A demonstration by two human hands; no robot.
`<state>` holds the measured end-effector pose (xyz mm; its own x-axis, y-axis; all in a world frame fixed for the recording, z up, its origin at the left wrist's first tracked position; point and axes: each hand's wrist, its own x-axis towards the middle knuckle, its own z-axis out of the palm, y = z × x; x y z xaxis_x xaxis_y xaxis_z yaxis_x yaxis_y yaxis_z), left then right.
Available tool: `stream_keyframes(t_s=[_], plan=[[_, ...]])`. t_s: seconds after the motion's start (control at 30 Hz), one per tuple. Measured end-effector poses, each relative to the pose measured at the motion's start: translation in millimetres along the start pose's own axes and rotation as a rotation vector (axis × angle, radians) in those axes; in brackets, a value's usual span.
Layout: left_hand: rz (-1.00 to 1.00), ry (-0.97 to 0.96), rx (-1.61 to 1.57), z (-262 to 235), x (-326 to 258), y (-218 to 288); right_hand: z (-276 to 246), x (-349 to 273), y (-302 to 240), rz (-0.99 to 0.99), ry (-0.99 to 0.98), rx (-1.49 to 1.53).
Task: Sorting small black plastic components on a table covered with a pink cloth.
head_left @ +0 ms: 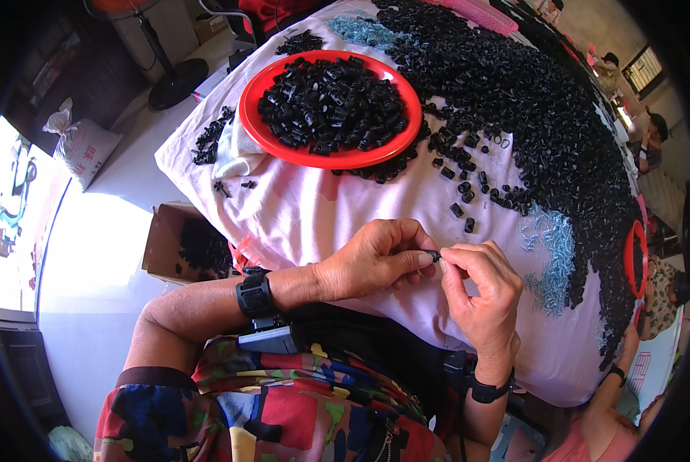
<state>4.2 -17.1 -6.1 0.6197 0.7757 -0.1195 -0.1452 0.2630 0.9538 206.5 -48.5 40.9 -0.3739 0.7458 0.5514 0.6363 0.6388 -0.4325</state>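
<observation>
My left hand [376, 258] and right hand [480, 289] pinch one small black part [435, 256] between fingertips; my fingers hide most of it, shape unclear.

Small assembly workshop: cloth-covered table [306, 208] heaped with black plastic parts [537, 115], co-workers alongside.

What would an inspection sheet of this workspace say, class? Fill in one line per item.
Surface: table under a pale pink cloth.
Job's things: small black part pinched between left hand and right hand.
Clutter: red plate of black parts; large black parts heap; pale blue pieces.
Grips: both fingertip grips shut on the part.
Cables: nothing seen.
Surroundings: cardboard box, white sack, other people at the far end.
</observation>
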Motion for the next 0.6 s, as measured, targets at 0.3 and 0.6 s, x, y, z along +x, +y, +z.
stream_keyframes(t_s=[0.3,0.6], plan=[[0.056,0.087,0.147,7,-4,0,-2,-1,4,0.144,-0.063,0.185],[0.194,0.132,0.501,12,-9,-1,-4,-2,7,0.2,-0.122,0.201]])
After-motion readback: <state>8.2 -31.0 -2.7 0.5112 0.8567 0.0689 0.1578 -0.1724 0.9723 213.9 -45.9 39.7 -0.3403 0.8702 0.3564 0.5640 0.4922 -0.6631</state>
